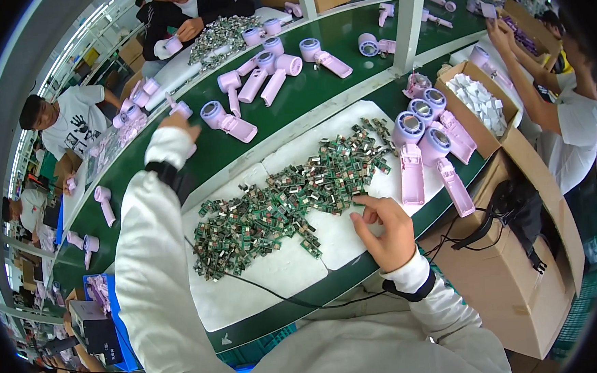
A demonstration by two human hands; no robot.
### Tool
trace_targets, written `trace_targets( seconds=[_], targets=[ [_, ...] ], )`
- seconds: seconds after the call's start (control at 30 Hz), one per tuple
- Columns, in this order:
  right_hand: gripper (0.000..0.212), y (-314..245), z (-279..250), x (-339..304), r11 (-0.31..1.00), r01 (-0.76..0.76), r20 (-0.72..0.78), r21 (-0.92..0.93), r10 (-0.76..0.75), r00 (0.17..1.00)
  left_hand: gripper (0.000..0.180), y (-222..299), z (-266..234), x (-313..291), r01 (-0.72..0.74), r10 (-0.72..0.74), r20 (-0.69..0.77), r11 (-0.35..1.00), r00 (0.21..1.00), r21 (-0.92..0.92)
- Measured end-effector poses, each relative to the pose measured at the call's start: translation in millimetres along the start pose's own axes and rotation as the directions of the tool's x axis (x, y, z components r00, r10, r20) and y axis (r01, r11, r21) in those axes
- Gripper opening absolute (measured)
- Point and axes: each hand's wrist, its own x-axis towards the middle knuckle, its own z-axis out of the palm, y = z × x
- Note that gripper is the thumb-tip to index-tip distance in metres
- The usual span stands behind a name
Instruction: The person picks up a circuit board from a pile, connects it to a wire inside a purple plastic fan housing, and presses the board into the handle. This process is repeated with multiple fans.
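My left hand (184, 125) reaches out over the green conveyor, closed around a pink handheld fan housing (180, 109). The round head shows beyond the hand and a bit of pink on its near side; the fingers are partly hidden. My right hand (389, 239) is over the white foam sheet (346, 245), thumb and forefinger apart. Its forefinger tip is at the edge of a heap of small green circuit boards (279, 201). To the right of the heap stand several pink fan housings (412, 173) with round purple-ringed heads and open handles.
More pink fan housings (264, 69) lie along the green conveyor (167, 167). At right are a carton of small white pieces (474, 97) and a large carton (501, 263) with a black bag (518, 207). A white post (409, 22) rises by the belt. Co-workers sit around.
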Motion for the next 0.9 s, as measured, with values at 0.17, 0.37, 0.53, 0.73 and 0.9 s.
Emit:
trace_targets(
  seconds=[0.17,0.37,0.53,0.73,0.9],
  targets=[
    [0.025,1.4,0.6,-2.6,0.995,0.031,-0.011,-0.093,-0.032,0.999,0.056,148.0,-14.5,49.5,-0.291,0.287,-0.050,0.941,0.957,-0.172],
    [0.020,-3.6,10.4,-6.3,0.999,-0.041,-0.016,0.022,0.042,0.999,0.058,209.7,-12.2,69.3,-0.223,0.225,0.032,0.974,0.974,-0.038],
    [0.021,3.1,1.0,-3.3,0.999,-0.038,-0.009,0.032,0.038,0.999,0.048,214.8,-46.1,31.4,-0.467,0.452,-0.243,0.884,0.858,-0.007],
    [0.026,1.0,-2.4,-2.6,0.947,-0.145,-0.081,0.286,0.174,0.981,0.030,189.1,-69.2,-124.1,-0.592,0.778,-0.444,0.627,0.444,0.506],
    [0.031,-43.1,-14.5,-10.2,0.611,-0.278,0.001,0.741,0.413,0.911,0.019,186.3,-61.2,-272.5,-0.866,0.863,-0.464,0.376,0.198,0.330]
  ],
)
